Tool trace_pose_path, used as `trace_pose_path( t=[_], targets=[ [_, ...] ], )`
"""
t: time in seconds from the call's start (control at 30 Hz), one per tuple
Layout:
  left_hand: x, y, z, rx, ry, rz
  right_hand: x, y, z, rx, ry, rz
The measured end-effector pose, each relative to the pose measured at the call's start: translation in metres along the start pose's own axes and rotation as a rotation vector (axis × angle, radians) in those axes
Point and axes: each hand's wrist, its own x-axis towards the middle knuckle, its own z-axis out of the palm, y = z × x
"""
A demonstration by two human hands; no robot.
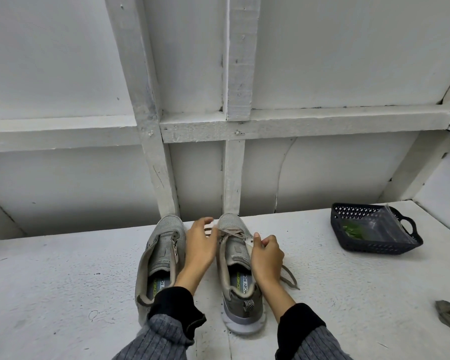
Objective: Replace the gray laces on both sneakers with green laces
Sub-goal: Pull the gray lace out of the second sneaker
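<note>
Fingers of the right hand [266, 252] pinch the right sneaker's [238, 271] eyelet edge; the left hand's [202, 244] fingers, blurred, seem curled at the gray lace [290, 278] near the toe. Both sneakers stand side by side on the surface [63, 281]. Green laces [352, 231] lie in the basket [374, 246].

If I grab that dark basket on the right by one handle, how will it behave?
The dark basket looks like thin perforated plastic, so it is probably light and a bit flexible. It already sits tilted, so lifting by one handle would likely tip it further. The plastic bag with green laces inside could slide.
</note>
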Motion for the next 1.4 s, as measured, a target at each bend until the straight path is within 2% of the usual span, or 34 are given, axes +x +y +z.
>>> trace_pose_path(
  t=[0.1,0.2,0.27,0.37,0.43,0.57,0.73,0.87,0.93,1.0,1.07,1.17,1.3,1.4],
  targets=[
    [0.002,0.013,0.008,0.232,-0.188,0.229,-0.002,-0.001,-0.001,0.000,0.008,-0.007],
    [0.001,0.021,0.018,0.607,-0.344,0.261,-0.003,-0.002,-0.002,0.011,0.014,-0.010],
    [-0.002,0.022,0.021,0.731,-0.368,0.244,-0.003,-0.002,-0.003,0.023,0.016,-0.010],
    [-0.002,0.016,0.024,0.743,-0.335,0.242,-0.003,-0.003,-0.003,0.037,0.014,-0.003],
    [0.000,0.013,0.024,0.562,-0.289,0.204,-0.003,-0.002,-0.003,0.044,0.014,0.003],
    [-0.002,0.015,0.018,-0.082,-0.204,-0.073,-0.003,-0.001,-0.003,0.069,0.015,0.013],
    [0.003,0.027,-0.002,-0.754,-0.033,-0.279,-0.002,-0.001,-0.003,0.075,-0.002,-0.004],
    [0.016,0.024,-0.020,-1.063,0.124,-0.410,-0.002,0.000,-0.003,0.087,-0.004,0.000],
    [0.022,0.019,-0.025,-1.095,0.218,-0.459,-0.002,0.000,-0.002,0.086,-0.006,-0.003],
    [0.025,0.015,-0.027,-1.033,0.241,-0.485,-0.002,0.000,-0.003,0.080,-0.004,-0.005],
    [0.025,0.013,-0.026,-0.857,0.186,-0.456,-0.002,0.000,-0.003,0.078,-0.003,-0.005],
    [0.019,0.011,-0.022,-0.427,0.041,-0.231,-0.002,0.001,-0.002,0.085,-0.010,-0.005],
    [0.010,0.015,-0.012,0.021,-0.265,0.032,-0.001,0.002,-0.003,0.115,-0.039,0.015],
    [0.007,0.024,-0.002,0.522,-0.337,0.161,-0.001,0.006,-0.003,0.144,-0.077,0.027]
  ],
)
